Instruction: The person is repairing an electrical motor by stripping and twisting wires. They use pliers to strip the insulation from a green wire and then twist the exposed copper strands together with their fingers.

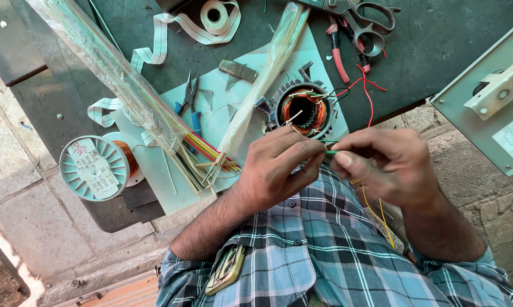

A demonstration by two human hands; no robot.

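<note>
Green sleeving (331, 152), a thin tube, runs between the two hands just in front of the checked shirt (325, 244). The left hand (279, 167) pinches one end of it between thumb and curled fingers, and the right hand (384, 165) grips the other end with thumb pressed to forefinger; both are clenched on the tube. A thin yellow wire (376, 213) trails down from under the right hand across the shirt.

Just beyond the hands, on a pale blue sheet (171, 182) laid over the dark green surface (438, 51), stands a motor stator (303, 111) with copper windings showing inside its ring. Red leads (365, 85) and black ones loop out of it toward the right. Two clear plastic bags of long thin sleeves (125, 79) lie slanted across the sheet, with coloured ends fanning out near the left hand. Blue-handled pliers (189, 99) rest on the sheet between the bags. A spool of copper wire (95, 167) lies on its side at the sheet's left edge, and a roll of white cloth tape (214, 16) sits at the far edge with its tail unwound. Scissors (370, 20) and red-handled pliers (339, 54) lie at the top right. A phone (228, 268) sticks out of the shirt pocket.
</note>
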